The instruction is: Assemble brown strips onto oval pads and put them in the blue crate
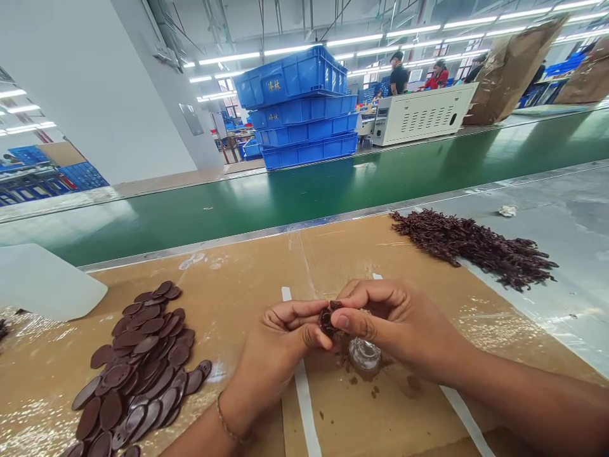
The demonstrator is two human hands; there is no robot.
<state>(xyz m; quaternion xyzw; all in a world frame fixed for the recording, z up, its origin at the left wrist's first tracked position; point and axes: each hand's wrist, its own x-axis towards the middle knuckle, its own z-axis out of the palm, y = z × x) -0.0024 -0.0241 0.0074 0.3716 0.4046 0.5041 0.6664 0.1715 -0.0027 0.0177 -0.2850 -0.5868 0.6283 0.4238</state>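
Here the left hand [271,355] and the right hand [394,324] meet above the counter, fingers curled inward, pinching a small dark brown clump [327,319] between them; its material is hard to tell. A thin beaded bracelet [229,424] circles the left wrist. Just below the right hand, a small clear round object [365,355] sits on a sheet of brown cardboard [228,266] that covers the counter, with dark crumbs [354,381] scattered around it. A white strip [302,406] runs across the cardboard beneath the left hand.

To the left lies a loose pile of flat oval dark brown pieces [137,368], overlapping one another, with a translucent white sheet [42,282] beyond it. Ahead and to the right, a heap of thin, stringy dark brown pieces [469,247] stretches across the cardboard's edge, near a crumpled white scrap [507,211].

Beyond the counter runs a green conveyor belt [190,222]. On its far side stand stacked blue plastic crates [299,108] and a white machine cabinet [421,114], with two co-workers [419,75] farther back.
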